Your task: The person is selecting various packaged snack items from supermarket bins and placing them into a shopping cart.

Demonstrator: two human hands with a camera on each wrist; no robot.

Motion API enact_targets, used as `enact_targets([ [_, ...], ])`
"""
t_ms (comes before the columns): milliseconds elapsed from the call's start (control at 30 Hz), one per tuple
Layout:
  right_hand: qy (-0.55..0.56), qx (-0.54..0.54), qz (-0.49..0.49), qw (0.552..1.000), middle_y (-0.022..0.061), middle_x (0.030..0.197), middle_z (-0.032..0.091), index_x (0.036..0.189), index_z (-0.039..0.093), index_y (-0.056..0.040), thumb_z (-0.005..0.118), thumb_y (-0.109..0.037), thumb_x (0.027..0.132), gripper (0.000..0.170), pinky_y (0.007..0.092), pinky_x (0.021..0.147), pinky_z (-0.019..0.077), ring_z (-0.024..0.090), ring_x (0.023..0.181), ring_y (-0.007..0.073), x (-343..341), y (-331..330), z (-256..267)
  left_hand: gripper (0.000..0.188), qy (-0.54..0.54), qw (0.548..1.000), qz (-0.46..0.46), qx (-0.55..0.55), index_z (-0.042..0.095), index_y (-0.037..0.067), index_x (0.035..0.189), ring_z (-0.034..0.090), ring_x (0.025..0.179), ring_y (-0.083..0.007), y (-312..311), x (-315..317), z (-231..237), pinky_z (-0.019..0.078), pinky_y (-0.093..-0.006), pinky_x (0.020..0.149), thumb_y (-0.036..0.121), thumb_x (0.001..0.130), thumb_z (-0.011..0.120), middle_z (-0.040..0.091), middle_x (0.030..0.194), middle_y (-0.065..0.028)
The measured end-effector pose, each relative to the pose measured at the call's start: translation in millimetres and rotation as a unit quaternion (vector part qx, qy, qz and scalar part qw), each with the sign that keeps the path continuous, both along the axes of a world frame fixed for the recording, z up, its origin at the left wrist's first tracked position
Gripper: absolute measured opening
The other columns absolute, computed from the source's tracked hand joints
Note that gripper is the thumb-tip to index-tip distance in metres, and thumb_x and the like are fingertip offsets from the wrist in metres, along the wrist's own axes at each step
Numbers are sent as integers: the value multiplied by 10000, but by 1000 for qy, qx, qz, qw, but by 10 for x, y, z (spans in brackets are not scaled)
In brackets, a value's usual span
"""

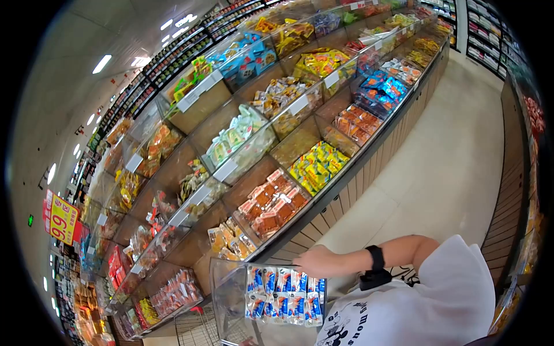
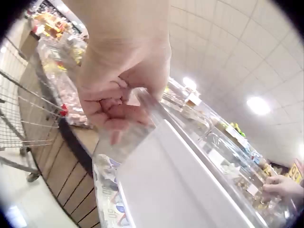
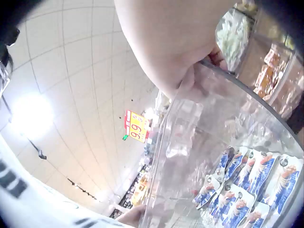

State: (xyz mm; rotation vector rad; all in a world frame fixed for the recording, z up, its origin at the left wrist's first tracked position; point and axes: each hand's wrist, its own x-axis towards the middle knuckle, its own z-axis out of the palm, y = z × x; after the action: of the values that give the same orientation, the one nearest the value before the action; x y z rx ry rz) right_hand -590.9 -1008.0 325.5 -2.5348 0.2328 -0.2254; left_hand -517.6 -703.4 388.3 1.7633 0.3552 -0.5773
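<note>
A clear plastic bin (image 1: 231, 305) holds rows of white-and-blue packets (image 1: 284, 294). My right hand (image 1: 313, 261) grips its upper edge in the head view; the right wrist view shows this hand (image 3: 202, 78) with its fingers over the rim of the bin (image 3: 178, 142). In the left wrist view my left hand (image 2: 123, 102) has its fingers curled round the bin's opposite edge, beside a white label panel (image 2: 166, 180). The head view barely shows the left hand, at the bottom edge.
Tiered bins of wrapped snacks (image 1: 271, 202) run along the counter beside the held bin. A wire shopping cart (image 1: 196, 328) stands below it. A yellow price sign (image 1: 62, 218) hangs at the left. The aisle floor (image 1: 430, 155) and another counter (image 1: 502, 173) lie to the right.
</note>
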Motion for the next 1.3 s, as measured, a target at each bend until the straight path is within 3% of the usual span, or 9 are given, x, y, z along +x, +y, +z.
enact_targets([
  [100,-11,-1,-55,998,121,661,552,762,511,-48,451,-193,730,161,386,511,420,547,595,284,-444,-192,86,219,-128,988,-38,-73,508,63,678,423,703,-113,-386,-175,149,321,-261,678,236,798,449,457,679,4],
  [167,-11,1,-94,996,117,660,549,758,507,-48,447,-187,732,153,381,514,421,547,588,277,-673,-259,144,228,-88,989,-58,-102,518,36,755,415,735,-116,-498,3,116,313,-252,716,252,795,457,465,726,1],
  [200,-12,3,-113,994,114,658,549,753,504,-48,446,-183,733,148,379,516,421,546,585,273,-768,-291,177,229,-65,991,-107,-40,504,23,821,422,717,-108,-535,144,47,335,-261,699,245,799,454,469,758,-11],
  [300,-9,4,-171,985,106,625,535,687,489,-46,450,-187,737,154,374,522,421,538,567,268,-950,-390,181,289,-197,952,-235,-2,495,11,925,456,729,-119,-675,777,-395,365,-256,664,267,804,442,500,781,-27],
  [433,-26,49,-230,972,118,590,514,638,478,-36,474,-189,733,180,378,516,415,523,548,283,-1019,-543,212,282,-204,958,-199,-33,394,20,989,466,522,-121,-1032,1277,-663,394,-224,421,62,737,514,478,687,-57],
  [500,-37,53,-248,967,127,581,506,631,477,-32,484,-188,731,186,384,510,408,512,539,295,-950,-635,276,262,-226,957,-177,-49,390,17,987,376,415,-61,-1350,1359,-602,322,-193,348,34,751,503,424,579,6],
  [700,-48,71,-303,949,141,575,497,630,471,-15,503,-202,727,213,403,489,381,488,526,318,-489,-943,413,229,-231,942,-221,-99,417,0,951,430,433,-70,-1992,1972,-498,342,-192,368,63,752,512,473,600,-14],
  [1000,-32,84,-380,921,161,550,486,599,485,-11,536,-171,699,196,375,464,373,484,513,328,348,-1392,313,246,-234,903,-342,-114,451,4,960,416,402,-76,-2862,3115,-902,325,-213,374,140,767,519,464,513,-9],
  [1300,34,-22,-375,926,159,545,507,621,503,-19,497,-217,725,224,394,466,395,506,506,325,1026,-1706,262,272,-183,929,-300,-121,454,-5,1002,384,454,-38,-3218,3730,-1659,300,-192,397,134,773,503,456,569,15],
])
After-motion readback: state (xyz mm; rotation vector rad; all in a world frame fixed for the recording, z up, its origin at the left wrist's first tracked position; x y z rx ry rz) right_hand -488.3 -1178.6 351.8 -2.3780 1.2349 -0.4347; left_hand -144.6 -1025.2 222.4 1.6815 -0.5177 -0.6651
